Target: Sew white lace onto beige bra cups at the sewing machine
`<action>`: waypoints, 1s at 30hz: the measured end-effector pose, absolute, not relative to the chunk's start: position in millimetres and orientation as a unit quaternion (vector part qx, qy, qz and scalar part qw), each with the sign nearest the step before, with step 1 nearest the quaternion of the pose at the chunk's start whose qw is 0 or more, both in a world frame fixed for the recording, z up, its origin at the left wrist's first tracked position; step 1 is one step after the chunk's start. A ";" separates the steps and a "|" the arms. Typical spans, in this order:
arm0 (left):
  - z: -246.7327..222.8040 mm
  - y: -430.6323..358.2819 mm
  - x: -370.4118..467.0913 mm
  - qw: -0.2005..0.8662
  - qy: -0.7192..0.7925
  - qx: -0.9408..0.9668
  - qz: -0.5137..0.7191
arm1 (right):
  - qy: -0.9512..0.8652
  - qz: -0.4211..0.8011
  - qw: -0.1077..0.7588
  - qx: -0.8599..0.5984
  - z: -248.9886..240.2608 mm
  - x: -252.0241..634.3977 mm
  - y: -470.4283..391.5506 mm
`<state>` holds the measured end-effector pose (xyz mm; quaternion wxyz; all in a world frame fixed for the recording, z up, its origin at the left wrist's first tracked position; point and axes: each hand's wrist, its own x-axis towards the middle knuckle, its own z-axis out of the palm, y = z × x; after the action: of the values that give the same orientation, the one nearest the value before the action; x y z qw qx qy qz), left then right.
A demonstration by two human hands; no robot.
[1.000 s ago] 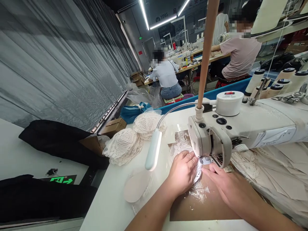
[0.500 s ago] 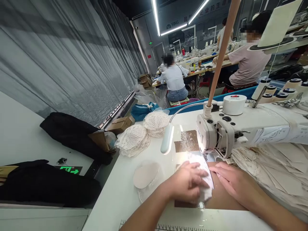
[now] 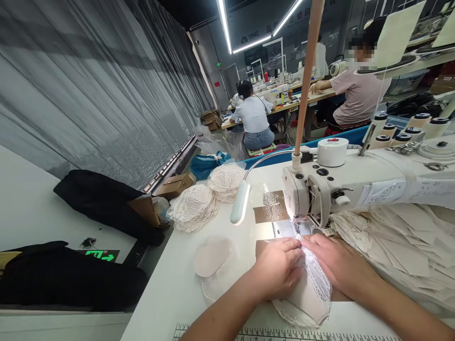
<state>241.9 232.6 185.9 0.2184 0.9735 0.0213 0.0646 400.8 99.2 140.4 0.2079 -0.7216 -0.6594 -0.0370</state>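
Note:
A white lace piece (image 3: 319,280) with a beige panel (image 3: 304,299) lies at the front of the sewing machine (image 3: 302,189), one end close under the needle area. My left hand (image 3: 279,267) grips its left edge, fingers curled and pressed together. From the other side my right hand (image 3: 332,260) pinches the lace near the presser foot, thumb and fingertips close to those of my left. The fingertips partly cover the piece's upper end. To the left of my left hand, a beige oval pad (image 3: 212,257) with a sheer lace edge lies on the white table.
Two stacks of cream lace pieces (image 3: 194,207) stand at the table's back left. A lamp (image 3: 240,203) on a bendable neck hangs left of the needle. Beige cut pieces (image 3: 401,241) pile up on the right. A ruler strip (image 3: 270,333) runs along the front edge.
The lace piece has come out toward me and turned, its beige panel now showing. My left hand has gone from lying spread on it to gripping it; my right hand has closed on it too.

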 end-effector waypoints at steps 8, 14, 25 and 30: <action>185.5 234.9 245.7 0.144 0.062 0.986 0.049 | -0.649 -0.077 0.168 -0.738 148.9 398.5 100.9; 182.0 252.3 253.6 0.139 0.037 0.989 0.021 | -0.621 -0.081 0.147 -0.766 151.0 394.9 108.0; 191.4 276.4 252.8 0.123 -0.005 0.992 -0.004 | -0.647 -0.012 0.159 -0.745 156.1 398.3 104.1; 196.1 255.7 240.2 0.163 0.044 0.982 0.089 | -0.638 0.047 0.240 -0.730 145.8 407.0 95.2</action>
<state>240.2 255.7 196.1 0.1629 0.9816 0.0444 0.0888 407.0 95.2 145.8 0.2396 -0.7300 -0.6384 0.0465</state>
